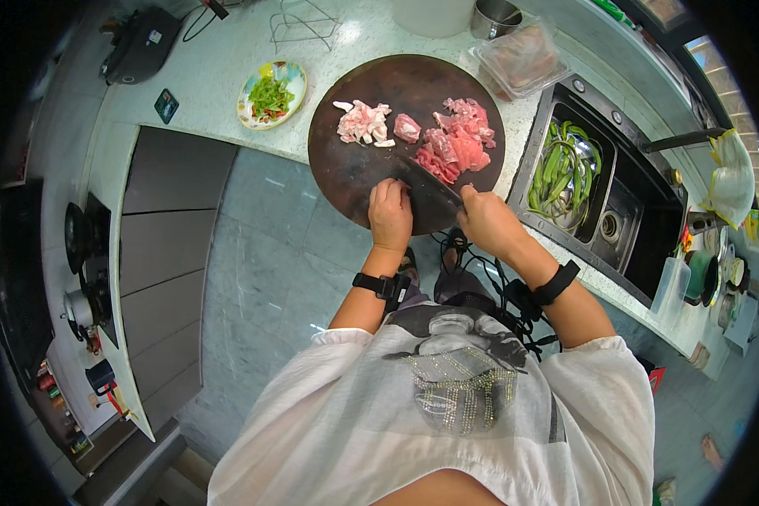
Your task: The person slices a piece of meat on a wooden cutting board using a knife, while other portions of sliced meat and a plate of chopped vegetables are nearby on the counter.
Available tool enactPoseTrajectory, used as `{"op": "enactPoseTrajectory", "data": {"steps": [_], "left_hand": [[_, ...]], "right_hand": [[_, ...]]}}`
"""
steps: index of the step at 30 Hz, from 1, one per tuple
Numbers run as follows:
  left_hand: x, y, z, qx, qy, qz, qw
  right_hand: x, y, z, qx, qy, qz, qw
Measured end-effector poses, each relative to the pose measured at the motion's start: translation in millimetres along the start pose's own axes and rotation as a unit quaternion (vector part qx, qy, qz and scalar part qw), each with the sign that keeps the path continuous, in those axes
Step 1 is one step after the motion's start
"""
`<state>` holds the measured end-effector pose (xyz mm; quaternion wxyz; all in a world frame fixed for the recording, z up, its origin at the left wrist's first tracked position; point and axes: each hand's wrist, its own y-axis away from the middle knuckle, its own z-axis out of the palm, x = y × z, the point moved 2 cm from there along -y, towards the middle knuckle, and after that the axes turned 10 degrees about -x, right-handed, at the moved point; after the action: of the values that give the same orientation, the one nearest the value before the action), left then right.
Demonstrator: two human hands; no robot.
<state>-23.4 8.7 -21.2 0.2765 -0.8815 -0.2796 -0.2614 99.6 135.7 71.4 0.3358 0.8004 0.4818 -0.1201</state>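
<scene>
A round dark chopping board (pixel 367 183) lies before me on the worktop. My right hand (pixel 486 215) grips the handle of a kitchen knife (pixel 435 183), its dark blade slanting up and left over the board's near part. Beside the blade, my left hand (pixel 392 212) rests at the board's near edge with fingers curled; whatever may be under them is hidden. Beyond the knife lie a pile of sliced red meat (pixel 460 142), one small pink meat chunk (pixel 407 128) and a heap of pale, fatty meat pieces (pixel 364 123).
A patterned plate (pixel 245 109) of chopped greens stands left of the board, a phone (pixel 166 105) farther left. Behind right is a clear plastic container (pixel 522 60). The black sink (pixel 632 215) at right holds green beans (pixel 560 171). Cables (pixel 525 303) hang near my legs.
</scene>
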Motion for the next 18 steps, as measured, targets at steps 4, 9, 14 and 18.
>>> {"op": "enactPoseTrajectory", "data": {"steps": [4,9,14,18], "left_hand": [[-2,2,0,-0.019,-0.011,-0.015,1.000],[-3,4,-1,-0.027,-0.024,0.000,0.999],[-4,2,-1,-0.021,-0.018,0.011,1.000],[-4,2,-1,-0.027,-0.020,0.010,0.999]], "right_hand": [[-13,1,6,-0.015,-0.025,-0.033,0.999],[-21,-1,4,-0.033,-0.022,-0.021,0.999],[-24,-8,4,-0.040,-0.010,-0.019,0.999],[-26,-20,12,-0.020,-0.012,-0.026,0.999]]}}
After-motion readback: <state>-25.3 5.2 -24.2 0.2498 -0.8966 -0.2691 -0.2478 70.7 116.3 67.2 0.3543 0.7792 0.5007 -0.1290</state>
